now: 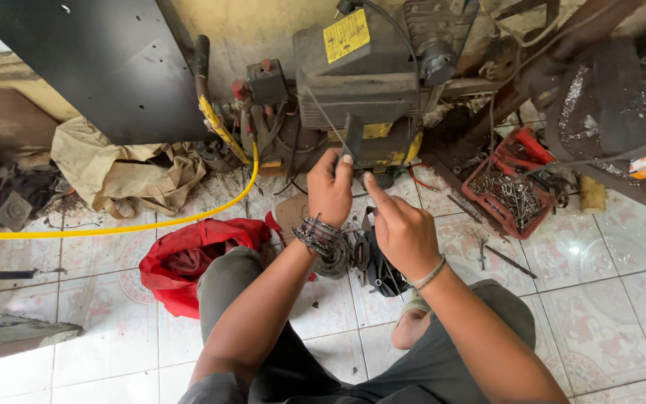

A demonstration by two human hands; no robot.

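Patterned floor tiles (622, 314) lay cluttered below a grimy compressor (368, 82). Left hand (329, 191) pinched a thin dark metal strip (352, 138) upright just before it; right hand (404, 228) hovered beside, forefinger extended, grasping nothing. A red cloth (188, 258), yellow hose (114, 228) and red screw tray (510, 187) crowded nearby.

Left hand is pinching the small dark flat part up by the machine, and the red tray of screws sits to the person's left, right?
Not quite. The head view shows the red tray to the person's right. The left hand does pinch the dark part by the machine.
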